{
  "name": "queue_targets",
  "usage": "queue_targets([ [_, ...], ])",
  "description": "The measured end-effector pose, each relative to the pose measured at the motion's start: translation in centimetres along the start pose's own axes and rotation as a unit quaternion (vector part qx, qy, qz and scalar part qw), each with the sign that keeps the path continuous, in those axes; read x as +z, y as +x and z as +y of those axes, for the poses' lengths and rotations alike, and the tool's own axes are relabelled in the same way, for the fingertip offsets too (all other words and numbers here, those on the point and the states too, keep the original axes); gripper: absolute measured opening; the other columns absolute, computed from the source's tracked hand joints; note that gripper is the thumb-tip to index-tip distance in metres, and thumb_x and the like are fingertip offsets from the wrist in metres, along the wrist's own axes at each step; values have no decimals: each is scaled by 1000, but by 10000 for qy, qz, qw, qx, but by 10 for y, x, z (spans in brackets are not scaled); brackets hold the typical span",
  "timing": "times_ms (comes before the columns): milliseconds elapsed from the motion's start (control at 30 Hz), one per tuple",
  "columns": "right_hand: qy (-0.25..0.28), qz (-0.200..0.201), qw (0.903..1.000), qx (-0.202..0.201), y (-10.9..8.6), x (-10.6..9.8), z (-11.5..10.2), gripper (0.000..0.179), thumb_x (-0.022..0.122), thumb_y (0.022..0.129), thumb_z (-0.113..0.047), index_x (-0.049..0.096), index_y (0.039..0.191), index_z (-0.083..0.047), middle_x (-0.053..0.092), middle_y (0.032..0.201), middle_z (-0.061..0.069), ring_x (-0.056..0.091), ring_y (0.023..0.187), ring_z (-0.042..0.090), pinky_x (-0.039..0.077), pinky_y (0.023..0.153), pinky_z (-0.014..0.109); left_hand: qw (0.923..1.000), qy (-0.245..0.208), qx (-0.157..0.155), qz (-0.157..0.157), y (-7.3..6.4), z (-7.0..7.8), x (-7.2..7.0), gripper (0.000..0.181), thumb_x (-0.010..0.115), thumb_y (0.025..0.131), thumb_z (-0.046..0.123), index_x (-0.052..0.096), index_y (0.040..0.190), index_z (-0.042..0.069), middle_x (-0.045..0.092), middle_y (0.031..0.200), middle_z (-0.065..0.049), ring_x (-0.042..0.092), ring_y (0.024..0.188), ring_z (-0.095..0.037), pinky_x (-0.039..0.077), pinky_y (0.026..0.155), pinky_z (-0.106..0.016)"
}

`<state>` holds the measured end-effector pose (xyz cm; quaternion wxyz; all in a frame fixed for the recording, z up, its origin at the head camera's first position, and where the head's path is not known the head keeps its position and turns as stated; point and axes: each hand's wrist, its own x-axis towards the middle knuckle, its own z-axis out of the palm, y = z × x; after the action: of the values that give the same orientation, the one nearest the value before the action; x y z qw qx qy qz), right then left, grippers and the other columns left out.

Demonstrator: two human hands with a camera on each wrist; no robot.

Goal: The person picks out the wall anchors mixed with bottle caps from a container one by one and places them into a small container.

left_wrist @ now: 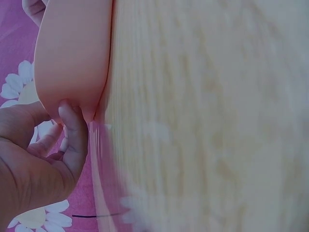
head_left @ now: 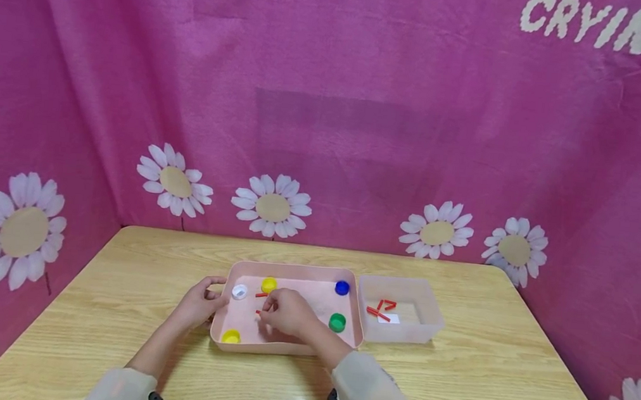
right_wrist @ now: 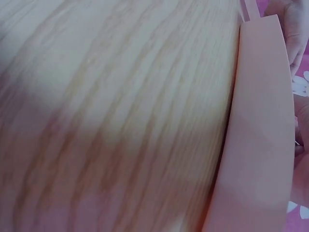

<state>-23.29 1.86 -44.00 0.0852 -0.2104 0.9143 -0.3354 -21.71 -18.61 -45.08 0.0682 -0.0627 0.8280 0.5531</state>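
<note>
A pink tray (head_left: 307,351) lies on the table, shown from outside in the left wrist view. My left hand (head_left: 201,302) grips its left end, thumb and fingers around the wall (left_wrist: 72,58). Over the tray's interior, my right hand (head_left: 290,313) pinches a small red stick (head_left: 258,312), of which only a tip shows at the fingertips. Just behind the fingers lies another red stick (head_left: 261,294). Round caps sit in the tray: a white one (head_left: 239,292), a yellow one (head_left: 269,284), a second yellow one (head_left: 231,336), a blue one (head_left: 342,287) and a green one (head_left: 337,322).
Right beside the tray stands a translucent box (head_left: 426,327) holding several red sticks (head_left: 379,313) and a white paper piece (head_left: 389,319). Both rest on a wooden table (head_left: 471,378). A magenta curtain with daisies (head_left: 358,165) surrounds the table's back and sides.
</note>
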Motion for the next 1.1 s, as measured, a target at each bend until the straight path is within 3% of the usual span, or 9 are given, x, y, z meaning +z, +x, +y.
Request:
queue_targets([
  [433,-94,234,9994,-241,-11,-23,7,9,67,83,-18,62,76,-15,51,66,-7,43,60,7,35,54,19,10000,73,42,-5,1,0,0,50,53,92,6,38,139,9,52,97,-15,51,63,-15,47,47,-26],
  [867,-410,635,9958,-512,-27,-53,22,9,66,84,-20,62,77,-14,48,63,-6,38,50,5,31,46,18,10000,90,24,4,0,0,0,50,54,91,6,39,139,9,51,95,-14,50,63,-16,47,47,-26],
  [1100,-246,1113,9895,-888,-32,-69,37,7,68,79,-12,65,74,-9,49,59,-4,38,52,4,31,47,16,9999,166,-43,-19,-1,1,-1,47,54,92,7,40,137,3,50,96,-13,51,65,-16,47,49,-26],
])
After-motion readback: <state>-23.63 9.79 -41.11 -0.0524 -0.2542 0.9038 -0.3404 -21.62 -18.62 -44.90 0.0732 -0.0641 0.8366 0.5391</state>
